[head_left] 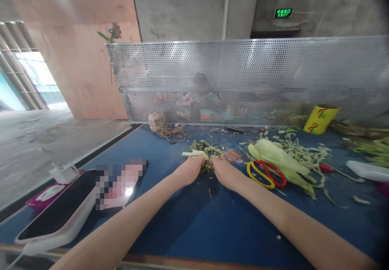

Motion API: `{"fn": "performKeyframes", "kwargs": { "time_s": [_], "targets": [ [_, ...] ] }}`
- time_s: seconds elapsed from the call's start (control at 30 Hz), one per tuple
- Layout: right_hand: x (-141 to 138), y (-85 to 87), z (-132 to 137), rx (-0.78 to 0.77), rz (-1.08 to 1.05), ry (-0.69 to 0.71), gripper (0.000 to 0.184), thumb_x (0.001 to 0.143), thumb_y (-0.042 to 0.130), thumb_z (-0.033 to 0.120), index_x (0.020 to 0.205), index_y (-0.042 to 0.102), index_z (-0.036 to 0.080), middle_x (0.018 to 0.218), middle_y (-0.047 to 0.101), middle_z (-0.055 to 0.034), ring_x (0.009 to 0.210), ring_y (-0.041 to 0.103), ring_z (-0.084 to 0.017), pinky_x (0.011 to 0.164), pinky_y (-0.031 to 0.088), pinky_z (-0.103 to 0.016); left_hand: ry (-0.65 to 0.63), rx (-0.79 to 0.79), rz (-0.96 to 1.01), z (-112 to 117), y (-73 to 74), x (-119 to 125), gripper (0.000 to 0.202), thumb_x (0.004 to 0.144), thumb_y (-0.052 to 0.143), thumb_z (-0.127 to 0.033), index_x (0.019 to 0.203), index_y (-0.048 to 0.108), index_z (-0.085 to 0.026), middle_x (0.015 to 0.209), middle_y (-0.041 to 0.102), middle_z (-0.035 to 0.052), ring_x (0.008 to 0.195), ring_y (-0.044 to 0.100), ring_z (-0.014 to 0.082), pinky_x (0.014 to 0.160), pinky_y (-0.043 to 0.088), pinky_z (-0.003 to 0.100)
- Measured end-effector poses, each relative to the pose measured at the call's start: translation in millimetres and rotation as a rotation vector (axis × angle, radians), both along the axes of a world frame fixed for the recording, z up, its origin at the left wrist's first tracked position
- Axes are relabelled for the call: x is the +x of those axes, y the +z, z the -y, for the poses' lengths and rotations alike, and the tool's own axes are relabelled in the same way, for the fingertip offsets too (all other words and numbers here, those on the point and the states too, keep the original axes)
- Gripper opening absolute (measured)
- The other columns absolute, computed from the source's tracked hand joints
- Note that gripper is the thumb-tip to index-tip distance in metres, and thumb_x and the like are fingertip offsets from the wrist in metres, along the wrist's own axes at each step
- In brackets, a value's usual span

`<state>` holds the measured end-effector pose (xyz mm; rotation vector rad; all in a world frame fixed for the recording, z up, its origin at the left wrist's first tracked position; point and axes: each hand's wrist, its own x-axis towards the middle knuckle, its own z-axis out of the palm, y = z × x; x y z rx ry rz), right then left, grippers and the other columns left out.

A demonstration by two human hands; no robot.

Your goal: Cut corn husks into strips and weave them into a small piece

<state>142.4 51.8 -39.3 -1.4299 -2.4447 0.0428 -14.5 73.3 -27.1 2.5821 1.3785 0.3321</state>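
Both my arms reach forward over a blue table. My left hand is closed on a pale green leaf strip that sticks out to the left of its fingers. My right hand is closed right beside it, its fingertips pinched into the same small pile of green plant scraps. The two hands nearly touch. What the right fingers grip is hidden among the scraps.
Red and yellow scissors lie just right of my right hand, next to pale corn-husk leaves. A twine ball, a yellow roll, a perforated metal screen, a phone and a tablet surround the area.
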Motion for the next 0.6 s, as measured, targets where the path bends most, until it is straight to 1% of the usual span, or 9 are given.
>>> {"fn": "performKeyframes", "kwargs": {
  "time_s": [0.07, 0.13, 0.2, 0.27, 0.33, 0.4, 0.47, 0.53, 0.6],
  "targets": [
    [7, 2.2, -7, 0.007, -0.049, 0.019, 0.019, 0.081, 0.034, 0.005, 0.081, 0.05, 0.014, 0.076, 0.059, -0.0073, 0.078, 0.055, -0.018, 0.085, 0.036, -0.035, -0.01, 0.002, -0.04, -6, -2.1, 6, 0.023, 0.084, 0.048, -0.03, 0.099, 0.055, -0.013, 0.098, 0.058, 0.0059, 0.085, 0.056, 0.0163, 0.075, 0.047, 0.037],
    [16, 5.6, -11, 0.029, -0.112, 0.023, 0.016, 0.082, 0.036, 0.008, 0.077, 0.049, 0.016, 0.071, 0.057, -0.0036, 0.071, 0.055, -0.016, 0.088, 0.034, -0.037, -0.02, 0.006, -0.05, -11, 1.6, 11, 0.022, 0.084, 0.049, -0.029, 0.097, 0.055, -0.013, 0.095, 0.058, 0.0053, 0.083, 0.057, 0.0159, 0.074, 0.047, 0.036],
    [25, 10.8, -12, 0.074, -0.195, 0.005, 0.013, 0.083, 0.037, 0.012, 0.077, 0.047, 0.017, 0.07, 0.057, -0.0026, 0.071, 0.055, -0.016, 0.087, 0.035, -0.038, -0.02, 0.024, -0.023, -15, 11.5, 12, 0.016, 0.085, 0.045, -0.023, 0.091, 0.055, -0.013, 0.087, 0.059, 0.0046, 0.078, 0.056, 0.0155, 0.073, 0.046, 0.035],
    [34, 17.0, -11, 0.144, -0.304, -0.035, 0.015, 0.087, 0.032, 0.016, 0.085, 0.046, 0.018, 0.078, 0.058, -0.005, 0.076, 0.056, -0.017, 0.081, 0.039, -0.035, -0.012, 0.052, 0.037, -18, 24.9, 9, 0.016, 0.085, 0.036, -0.014, 0.086, 0.053, -0.014, 0.081, 0.059, 0.0048, 0.078, 0.056, 0.0167, 0.074, 0.044, 0.034],
    [40, 22.1, -11, 0.219, -0.414, -0.066, 0.023, 0.091, 0.02, 0.017, 0.097, 0.042, 0.018, 0.088, 0.057, -0.0083, 0.082, 0.056, -0.016, 0.076, 0.043, -0.031, 0.0, 0.072, 0.109, -20, 38.0, 2, 0.02, 0.082, 0.032, -0.011, 0.084, 0.05, -0.017, 0.084, 0.06, 0.0054, 0.082, 0.055, 0.0179, 0.077, 0.042, 0.034],
    [42, 24.4, -9, 0.268, -0.477, -0.053, 0.03, 0.091, 0.011, 0.017, 0.104, 0.038, 0.018, 0.094, 0.056, -0.0096, 0.086, 0.056, -0.014, 0.074, 0.044, -0.029, 0.017, 0.069, 0.177, -19, 48.1, -6, 0.02, 0.083, 0.029, -0.015, 0.084, 0.048, -0.019, 0.09, 0.061, 0.0053, 0.086, 0.056, 0.0184, 0.081, 0.041, 0.034],
    [38, 23.5, -7, 0.273, -0.451, 0.03, 0.027, 0.092, 0.018, 0.019, 0.1, 0.043, 0.018, 0.094, 0.058, -0.0083, 0.087, 0.055, -0.014, 0.075, 0.045, -0.029, 0.039, 0.056, 0.241, -17, 54.2, -15, 0.022, 0.085, 0.025, -0.021, 0.085, 0.047, -0.02, 0.093, 0.063, 0.0056, 0.09, 0.056, 0.0193, 0.083, 0.04, 0.035],
    [28, 20.3, -2, 0.251, -0.347, 0.173, 0.016, 0.088, 0.036, 0.019, 0.088, 0.052, 0.018, 0.092, 0.06, -0.0056, 0.089, 0.055, -0.015, 0.079, 0.043, -0.028, 0.06, 0.048, 0.302, -14, 56.6, -22, 0.024, 0.086, 0.023, -0.027, 0.084, 0.045, -0.02, 0.096, 0.064, 0.0065, 0.094, 0.056, 0.0201, 0.085, 0.04, 0.035],
    [16, 16.5, 2, 0.226, -0.209, 0.33, 0.011, 0.083, 0.047, 0.015, 0.078, 0.057, 0.018, 0.092, 0.063, -0.0032, 0.09, 0.054, -0.014, 0.084, 0.041, -0.027, 0.076, 0.05, 0.362, -12, 55.8, -29, 0.024, 0.086, 0.022, -0.031, 0.079, 0.043, -0.02, 0.096, 0.065, 0.0071, 0.097, 0.056, 0.0202, 0.087, 0.039, 0.035]
  ]
}}
